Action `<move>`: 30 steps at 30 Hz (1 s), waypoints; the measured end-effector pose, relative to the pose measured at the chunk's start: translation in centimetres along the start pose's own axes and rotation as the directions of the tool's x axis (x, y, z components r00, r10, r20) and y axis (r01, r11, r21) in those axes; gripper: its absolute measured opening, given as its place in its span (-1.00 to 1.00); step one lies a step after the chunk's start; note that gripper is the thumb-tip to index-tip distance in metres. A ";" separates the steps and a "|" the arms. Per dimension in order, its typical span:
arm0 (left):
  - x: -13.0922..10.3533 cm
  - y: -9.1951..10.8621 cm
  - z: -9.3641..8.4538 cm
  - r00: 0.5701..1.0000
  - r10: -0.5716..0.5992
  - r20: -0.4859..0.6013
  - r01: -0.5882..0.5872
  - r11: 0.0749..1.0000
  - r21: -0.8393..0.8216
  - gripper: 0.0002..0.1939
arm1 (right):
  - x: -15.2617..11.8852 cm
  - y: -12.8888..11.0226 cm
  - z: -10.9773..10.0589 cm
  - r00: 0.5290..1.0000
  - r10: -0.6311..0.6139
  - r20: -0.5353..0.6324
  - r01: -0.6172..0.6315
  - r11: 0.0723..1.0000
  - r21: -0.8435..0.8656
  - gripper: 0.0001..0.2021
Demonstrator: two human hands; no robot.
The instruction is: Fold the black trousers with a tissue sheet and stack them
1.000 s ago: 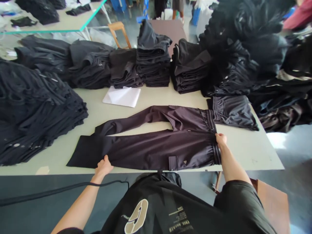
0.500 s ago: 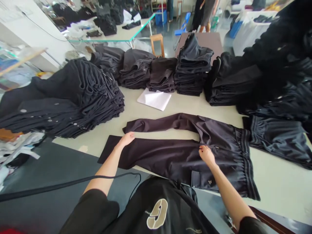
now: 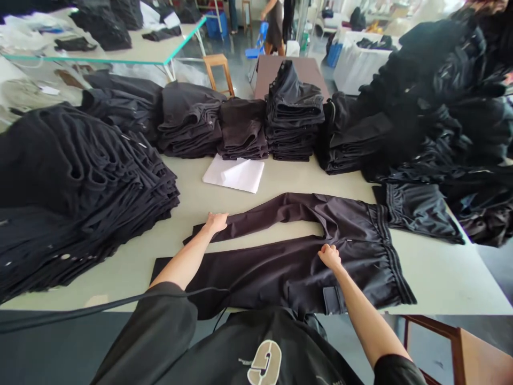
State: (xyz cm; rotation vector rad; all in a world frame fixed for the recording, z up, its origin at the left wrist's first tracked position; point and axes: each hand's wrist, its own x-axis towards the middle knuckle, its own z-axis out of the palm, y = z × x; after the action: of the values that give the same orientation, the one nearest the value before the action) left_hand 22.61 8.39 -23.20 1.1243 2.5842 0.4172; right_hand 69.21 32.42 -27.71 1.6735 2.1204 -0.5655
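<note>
A pair of black cargo trousers (image 3: 256,270) lies spread on the table, its gathered elastic waistband (image 3: 390,251) to the right and its legs to the left. My left hand (image 3: 217,222) is closed on the far leg, not far from the hem. Near the crotch, on the closer leg, my right hand (image 3: 331,256) has its fingers curled into the cloth. A flap pocket (image 3: 333,299) shows below my right hand. The fingertips of both hands are partly hidden.
Folded black garments (image 3: 294,120) stand in several stacks along the table's (image 3: 449,272) far side. A large heap (image 3: 92,176) rises at left, another (image 3: 436,96) at right. White paper (image 3: 236,174) lies beyond the trousers. A dark cord (image 3: 100,307) crosses my left arm. A stool (image 3: 460,342) stands at lower right.
My left hand has moved from the near leg across to the far leg. My right hand stays near the crotch. The view has shifted, and the near leg's hem lies closer to me.
</note>
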 end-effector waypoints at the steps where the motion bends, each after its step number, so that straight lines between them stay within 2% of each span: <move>1: 0.3 -0.1 -0.4 0.999 0.029 0.029 -0.030 0.999 0.026 -0.75 | 0.2 0.0 0.0 1.000 0.012 0.000 -0.012 1.000 0.006 -0.75; 3: 0.2 -1.0 -2.2 0.996 0.077 0.046 -0.080 0.994 0.069 -0.83 | 0.5 0.1 0.1 1.000 0.023 -0.003 -0.023 1.000 0.015 -0.75; 4: -0.4 -1.8 -3.5 0.996 0.089 0.028 -0.091 0.992 0.085 -0.81 | 0.7 0.2 0.2 1.000 0.024 -0.004 -0.023 1.000 0.018 -0.75; 6: -2.3 -4.1 -6.3 0.992 0.094 -0.088 -0.083 0.988 0.128 -0.68 | 0.7 0.6 0.5 1.000 0.020 -0.005 -0.020 1.000 0.021 -0.75; 8: -5.0 -6.8 -8.7 0.958 0.092 -0.272 -0.035 0.978 0.207 -0.60 | 0.4 1.2 1.0 1.000 0.009 -0.005 -0.009 1.000 0.021 -0.74; 10: -7.8 -9.1 -9.5 0.936 0.091 -0.339 0.020 0.950 0.311 -0.55 | -0.3 1.9 1.7 1.000 -0.014 0.000 0.014 1.000 0.019 -0.73; 11: -9.0 -10.0 -9.1 0.950 0.082 -0.301 0.036 0.930 0.366 -0.52 | -0.8 2.4 2.0 1.000 -0.031 0.005 0.031 0.999 0.018 -0.73; 13: -11.2 -11.1 -7.4 0.993 0.009 -0.119 0.047 0.885 0.462 -0.47 | -1.8 3.2 2.7 0.998 -0.063 0.012 0.063 0.998 0.017 -0.76; 15: -12.5 -11.1 -4.7 0.994 -0.102 0.044 0.064 0.851 0.521 -0.45 | -2.6 3.9 3.1 0.996 -0.083 0.017 0.083 0.996 0.014 -0.78; 16: -12.9 -10.9 -3.4 0.986 -0.137 0.093 0.067 0.847 0.527 -0.44 | -3.0 4.2 3.3 0.996 -0.088 0.018 0.088 0.996 0.011 -0.78; 18: -13.2 -10.1 -1.1 0.980 -0.132 0.147 0.044 0.872 0.488 -0.41 | -3.5 4.6 3.4 0.996 -0.092 0.018 0.092 0.996 0.007 -0.78; 20: -12.9 -9.2 0.5 0.984 -0.044 0.172 -0.030 0.913 0.407 -0.37 | -3.7 4.7 3.5 0.996 -0.090 0.014 0.090 0.996 0.004 -0.78; 23: -11.7 -8.7 1.6 0.981 0.082 0.178 -0.129 0.953 0.273 -0.37 | -3.6 4.8 3.5 0.997 -0.075 0.007 0.075 0.997 0.002 -0.76; 25: -10.6 -9.0 1.7 0.989 0.053 0.135 -0.080 0.977 0.200 -0.39 | -3.5 4.8 3.5 0.998 -0.059 0.014 0.059 0.998 0.008 -0.75; 27: -9.3 -9.6 1.4 0.993 -0.113 0.013 0.110 0.981 0.159 -0.39 | -3.4 4.9 3.6 0.999 -0.037 0.031 0.037 0.999 0.020 -0.74; 29: -8.1 -10.4 0.9 0.944 -0.305 -0.124 0.319 0.941 0.115 -0.38 | -3.5 5.1 3.7 0.999 -0.008 0.048 0.006 0.999 0.032 -0.72; 30: -7.5 -10.9 0.6 0.916 -0.368 -0.158 0.384 0.920 0.085 -0.38 | -3.5 5.1 3.7 0.999 0.006 0.054 -0.008 0.999 0.038 -0.72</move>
State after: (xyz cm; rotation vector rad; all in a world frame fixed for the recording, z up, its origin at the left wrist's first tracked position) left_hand 20.60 -4.23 -26.69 0.6181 2.8934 0.2665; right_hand 75.17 28.67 -29.37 1.6663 2.0775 -0.6449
